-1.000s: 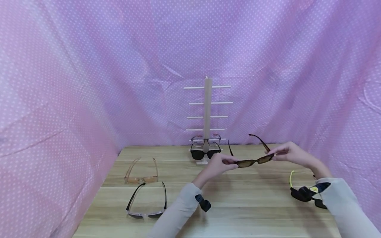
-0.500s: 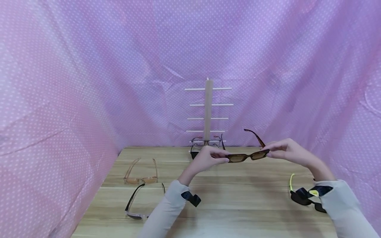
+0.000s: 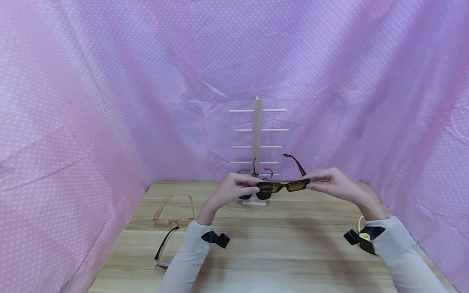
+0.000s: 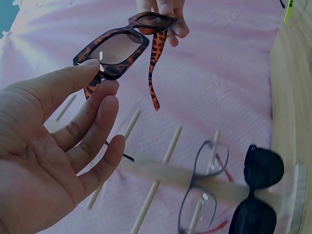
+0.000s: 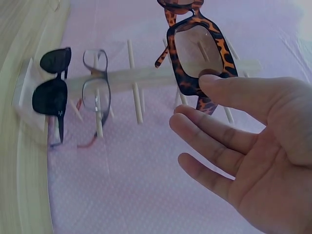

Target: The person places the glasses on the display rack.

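Note:
Tortoiseshell sunglasses (image 3: 283, 186) with brown lenses are held level in the air by both hands, their arms unfolded toward the stand. My left hand (image 3: 230, 191) pinches the left hinge corner between thumb and fingers. At the other corner, my right hand (image 3: 335, 185) pinches the frame the same way. Just behind is an upright wooden display stand (image 3: 258, 136) with several white rods. Its lower rods bear grey-framed eyeglasses (image 5: 84, 95) and, below them, black sunglasses (image 5: 49, 96). In the head view the held pair partly hides both.
On the wooden table (image 3: 278, 252), clear orange glasses (image 3: 174, 222) lie at the left. Black-armed glasses (image 3: 163, 248) in front are partly covered by the left sleeve. Dark sunglasses with a yellow arm (image 3: 367, 246) sit behind the right wrist. Pink dotted cloth (image 3: 146, 81) surrounds the table.
Both hands have carried the tortoiseshell sunglasses left and slightly up, from right of the stand to in front of it. The lenses have tilted to face the head camera more.

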The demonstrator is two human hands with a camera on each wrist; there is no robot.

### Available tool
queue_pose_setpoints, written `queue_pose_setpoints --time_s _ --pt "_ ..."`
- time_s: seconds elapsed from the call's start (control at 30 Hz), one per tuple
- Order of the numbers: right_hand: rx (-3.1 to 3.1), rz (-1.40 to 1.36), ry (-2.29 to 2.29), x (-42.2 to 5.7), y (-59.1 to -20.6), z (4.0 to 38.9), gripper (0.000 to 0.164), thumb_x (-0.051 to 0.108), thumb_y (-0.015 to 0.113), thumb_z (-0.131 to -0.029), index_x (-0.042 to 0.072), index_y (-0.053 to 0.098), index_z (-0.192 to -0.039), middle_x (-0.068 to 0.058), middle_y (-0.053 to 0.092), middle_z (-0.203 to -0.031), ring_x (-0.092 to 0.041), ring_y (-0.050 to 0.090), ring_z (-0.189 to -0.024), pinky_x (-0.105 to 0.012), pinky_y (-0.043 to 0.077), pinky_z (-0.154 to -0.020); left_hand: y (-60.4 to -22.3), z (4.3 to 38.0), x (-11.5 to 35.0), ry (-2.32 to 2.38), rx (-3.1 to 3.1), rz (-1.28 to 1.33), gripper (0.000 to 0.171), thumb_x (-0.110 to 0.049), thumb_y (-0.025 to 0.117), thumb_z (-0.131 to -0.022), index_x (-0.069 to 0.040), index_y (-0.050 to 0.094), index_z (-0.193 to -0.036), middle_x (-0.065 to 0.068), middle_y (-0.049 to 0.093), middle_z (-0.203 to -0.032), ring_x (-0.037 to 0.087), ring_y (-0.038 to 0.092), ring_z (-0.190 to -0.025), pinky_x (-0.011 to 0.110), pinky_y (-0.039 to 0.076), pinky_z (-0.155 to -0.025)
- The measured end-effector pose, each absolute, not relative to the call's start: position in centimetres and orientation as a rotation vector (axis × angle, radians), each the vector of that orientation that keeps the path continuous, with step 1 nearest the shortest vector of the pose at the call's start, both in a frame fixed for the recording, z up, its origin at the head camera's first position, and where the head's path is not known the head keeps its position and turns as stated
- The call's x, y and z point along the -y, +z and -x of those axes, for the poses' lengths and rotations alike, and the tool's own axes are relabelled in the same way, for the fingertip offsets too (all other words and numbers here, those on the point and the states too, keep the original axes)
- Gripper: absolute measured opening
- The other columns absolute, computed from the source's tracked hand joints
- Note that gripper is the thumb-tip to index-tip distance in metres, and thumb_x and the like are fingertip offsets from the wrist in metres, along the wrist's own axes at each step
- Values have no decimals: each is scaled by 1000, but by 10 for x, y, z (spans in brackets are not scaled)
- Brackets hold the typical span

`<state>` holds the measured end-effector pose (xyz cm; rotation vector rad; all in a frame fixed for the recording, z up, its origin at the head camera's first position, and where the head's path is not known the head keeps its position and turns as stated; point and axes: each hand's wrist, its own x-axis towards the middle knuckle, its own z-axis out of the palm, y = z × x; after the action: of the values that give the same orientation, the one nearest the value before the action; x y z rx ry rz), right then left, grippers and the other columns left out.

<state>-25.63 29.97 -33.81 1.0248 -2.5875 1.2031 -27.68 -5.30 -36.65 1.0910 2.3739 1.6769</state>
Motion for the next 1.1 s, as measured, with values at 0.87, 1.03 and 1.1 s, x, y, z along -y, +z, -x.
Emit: queue_pose_setpoints --time_s 0.87,1.03,1.1 --pt "2468 -803 1423 -233 -361 284 31 8 70 -96 1 70 -126 -21 75 -112 -1 71 -91 -17 56 -78 -369 288 96 1923 -2512 -778 30 -7 70 -96 -2 72 -125 19 76 -113 21 73 -101 21 57 -87" --pt "2373 -723 1565 -224 -367 291 32 6 70 -96 -4 68 -127 -29 73 -109 3 70 -89 -16 57 -78 -372 293 95 1985 -2525 -768 30 -8 70 -96 -3 72 -125 19 76 -113 13 72 -97 21 57 -84" --pt "2345 -690 1609 -220 -369 292 33 5 70 -96 -5 68 -127 -31 73 -108 3 70 -88 -15 57 -78 -375 295 94 2002 -2555 -741 30 -9 71 -96 -4 72 -125 19 76 -110 9 71 -92 19 57 -81"
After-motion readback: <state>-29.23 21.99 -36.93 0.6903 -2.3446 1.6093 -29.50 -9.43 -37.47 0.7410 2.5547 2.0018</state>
